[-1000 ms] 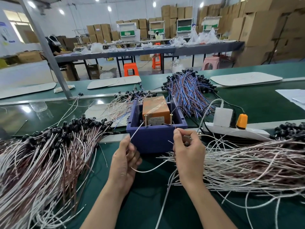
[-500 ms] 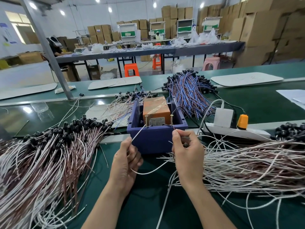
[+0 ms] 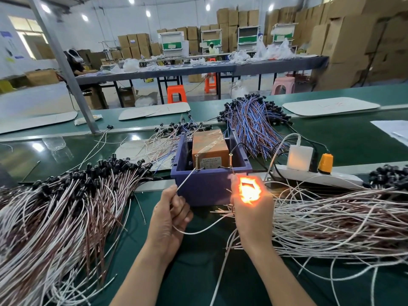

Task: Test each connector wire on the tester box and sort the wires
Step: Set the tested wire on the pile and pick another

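Note:
The tester box point(image 3: 209, 149), orange-brown, sits inside a blue bin point(image 3: 205, 184) with two upright screws at its front. My left hand point(image 3: 170, 215) pinches one white wire point(image 3: 198, 230) whose tip touches the left screw point(image 3: 196, 161). My right hand point(image 3: 251, 208) grips the wire's other end near the right screw point(image 3: 231, 161); the connector lamp point(image 3: 248, 191) in its fingers glows bright orange. A big bundle of wires point(image 3: 55, 213) with black connectors lies on the left. A spread of white wires point(image 3: 331, 221) lies on the right.
A white power strip point(image 3: 318, 175) with a white adapter and an orange plug lies right of the bin. Blue and brown wires point(image 3: 254, 124) are heaped behind it. A slanted metal post point(image 3: 66, 69) stands at back left. White pads lie on the far belt.
My right hand brought its wire end to the right screw and the lamp in its fingers lit up orange. My left hand kept its wire tip on the left screw.

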A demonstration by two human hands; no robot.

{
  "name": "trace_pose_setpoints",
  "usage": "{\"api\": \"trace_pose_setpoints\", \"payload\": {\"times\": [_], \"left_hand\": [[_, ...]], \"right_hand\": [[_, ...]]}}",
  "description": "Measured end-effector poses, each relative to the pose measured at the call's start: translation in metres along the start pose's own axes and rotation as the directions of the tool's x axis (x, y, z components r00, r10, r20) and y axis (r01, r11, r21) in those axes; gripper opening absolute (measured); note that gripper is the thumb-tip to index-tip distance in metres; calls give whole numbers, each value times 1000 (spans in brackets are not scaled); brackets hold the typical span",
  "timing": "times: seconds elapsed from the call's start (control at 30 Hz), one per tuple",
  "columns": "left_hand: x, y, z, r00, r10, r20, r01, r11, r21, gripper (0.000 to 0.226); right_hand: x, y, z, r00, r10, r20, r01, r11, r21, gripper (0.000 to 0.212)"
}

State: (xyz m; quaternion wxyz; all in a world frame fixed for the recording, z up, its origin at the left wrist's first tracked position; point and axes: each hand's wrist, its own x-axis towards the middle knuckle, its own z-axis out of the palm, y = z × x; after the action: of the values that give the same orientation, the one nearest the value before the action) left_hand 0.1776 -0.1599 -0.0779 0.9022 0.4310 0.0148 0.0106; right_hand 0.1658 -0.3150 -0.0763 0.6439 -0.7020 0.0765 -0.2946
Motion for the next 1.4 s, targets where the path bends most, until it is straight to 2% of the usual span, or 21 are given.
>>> {"api": "trace_pose_setpoints", "payload": {"times": [0.1,0.2,0.3,0.37,0.43,0.53,0.57,0.63,0.67,0.73,0.77,0.8,0.9,1.0,1.17,1.27,1.4], "left_hand": [[0,2,0,1000,14,-27,-13,1000,8,41],[1,4,-4,982,70,-176,-61,996,58,50],[5,4,-7,921,143,-362,-116,989,95,54],[6,2,-8,876,205,-437,-170,978,119,53],[6,-3,-9,821,326,-469,-217,938,271,45],[4,-10,-8,762,468,-448,-197,826,528,21],[3,-12,-8,751,497,-434,-164,777,608,30],[-1,-12,-8,710,608,-356,-122,603,788,55],[-6,-11,-4,686,681,-257,-138,469,873,60],[-19,-15,4,658,748,83,-268,130,955,57],[-24,-21,7,641,721,264,-362,-20,932,55],[-31,-27,12,622,665,413,-451,-127,884,53],[-43,-39,21,565,473,676,-644,-259,720,51],[-44,-40,22,557,366,745,-707,-261,657,46],[-41,-38,20,706,295,644,-606,-218,765,41],[-43,-36,21,741,311,595,-570,-175,803,45],[-41,-35,21,818,312,482,-493,-49,869,39]], "right_hand": [[0,-2,-1,1000,-16,11,16,1000,25,13],[0,-2,-3,999,-18,29,16,998,56,9],[-3,-1,-6,998,-25,49,21,997,77,9],[-5,-1,-6,998,-32,58,27,996,83,10],[-7,-2,-8,998,-37,57,32,996,78,11],[-11,-2,-12,998,-23,62,17,996,84,12],[-13,-2,-13,997,-19,69,13,996,88,12],[-17,-2,-16,996,-24,85,18,997,70,12],[-19,-2,-17,995,-28,98,23,998,51,11],[-23,-2,-18,990,-35,135,35,999,-2,9],[-25,-3,-18,988,-43,151,49,998,-36,14],[-26,-3,-18,985,-58,162,70,995,-70,23],[-31,-5,-18,983,-106,152,124,986,-110,38],[-32,-8,-22,991,-95,96,100,994,-41,47],[-16,-31,-45,998,60,-27,-53,976,211,53],[13,-47,-78,988,106,-109,-65,943,326,41],[67,-69,-145,913,200,-357,-29,902,432,27]]}}
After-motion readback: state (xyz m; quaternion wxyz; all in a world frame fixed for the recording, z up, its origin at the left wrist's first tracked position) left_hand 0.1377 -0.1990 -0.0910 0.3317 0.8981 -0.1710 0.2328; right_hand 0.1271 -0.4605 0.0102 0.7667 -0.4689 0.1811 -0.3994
